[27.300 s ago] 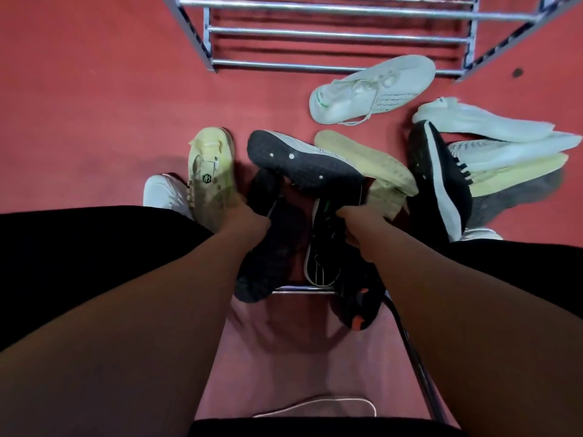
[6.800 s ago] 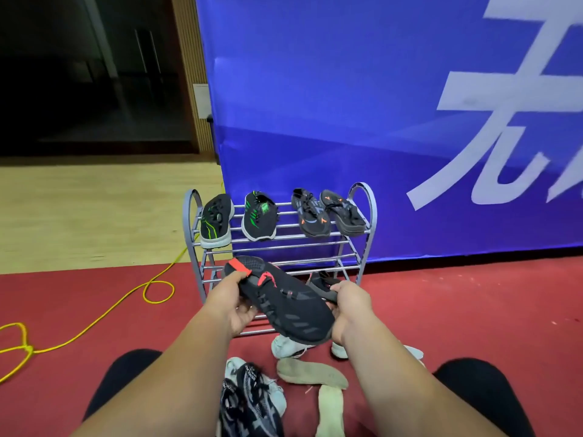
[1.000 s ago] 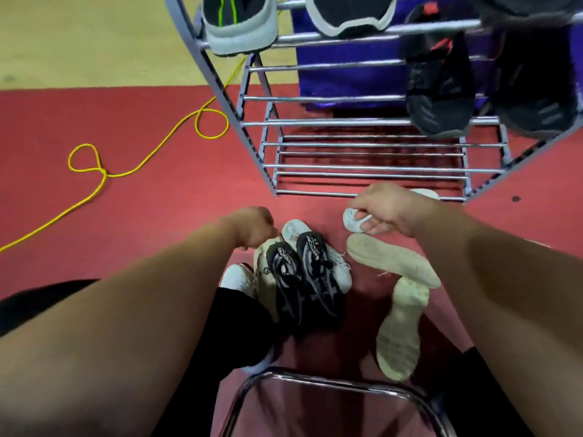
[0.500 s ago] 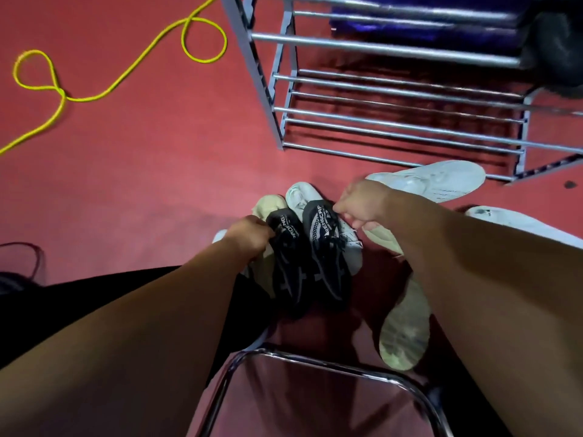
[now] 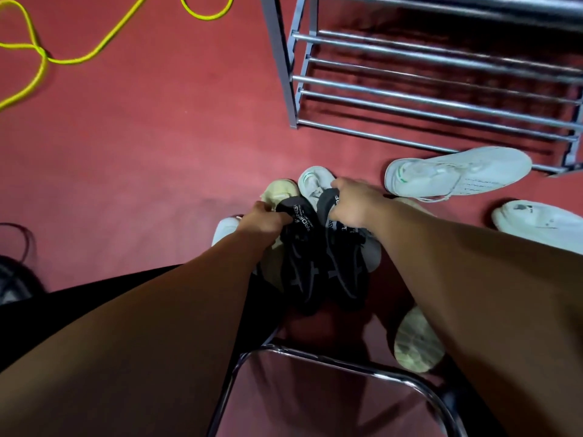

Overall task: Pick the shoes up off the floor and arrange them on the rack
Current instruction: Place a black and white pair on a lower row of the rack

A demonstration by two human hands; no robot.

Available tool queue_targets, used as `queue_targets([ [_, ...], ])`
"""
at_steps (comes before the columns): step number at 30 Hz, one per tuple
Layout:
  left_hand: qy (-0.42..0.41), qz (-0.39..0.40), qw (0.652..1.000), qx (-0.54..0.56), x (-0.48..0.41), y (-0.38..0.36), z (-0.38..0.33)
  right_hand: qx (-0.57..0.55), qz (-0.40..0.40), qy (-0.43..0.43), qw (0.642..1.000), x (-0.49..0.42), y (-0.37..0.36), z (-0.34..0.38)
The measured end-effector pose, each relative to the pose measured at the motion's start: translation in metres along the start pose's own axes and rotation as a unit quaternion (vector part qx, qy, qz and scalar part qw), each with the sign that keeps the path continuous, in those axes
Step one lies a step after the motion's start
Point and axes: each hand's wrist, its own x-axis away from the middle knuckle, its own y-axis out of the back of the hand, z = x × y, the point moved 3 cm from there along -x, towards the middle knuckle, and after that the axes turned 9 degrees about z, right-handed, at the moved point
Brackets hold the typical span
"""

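Two black shoes lie side by side on the red floor between my knees. My left hand grips the heel of the left black shoe. My right hand grips the heel of the right black shoe. Under them lie a pale yellow shoe and a white shoe. A white laced sneaker lies on its side just in front of the metal shoe rack, whose lowest bars hold nothing.
Another white shoe lies at the right edge. A pale upturned sole shows below my right forearm. A chrome chair frame stands under me. A yellow cable loops on the floor at upper left.
Both hands have closed on the heels of the two black shoes; a second ago the right hand was on a white shoe near the rack. The view has tilted further down.
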Motion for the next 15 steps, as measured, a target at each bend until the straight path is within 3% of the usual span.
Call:
queue_targets([
  [4,0.002,0.001,1.0,0.012,-0.044,-0.004,0.024,-0.013,0.001,-0.009,1.0,-0.003,0.006,-0.004],
  [10,-0.02,-0.025,1.0,-0.001,-0.011,-0.01,-0.006,0.028,0.036,-0.029,0.999,0.016,0.014,-0.016],
  [15,-0.056,-0.024,0.991,-0.119,0.005,-0.02,-0.035,0.051,0.099,-0.066,0.992,0.06,0.032,-0.032],
])
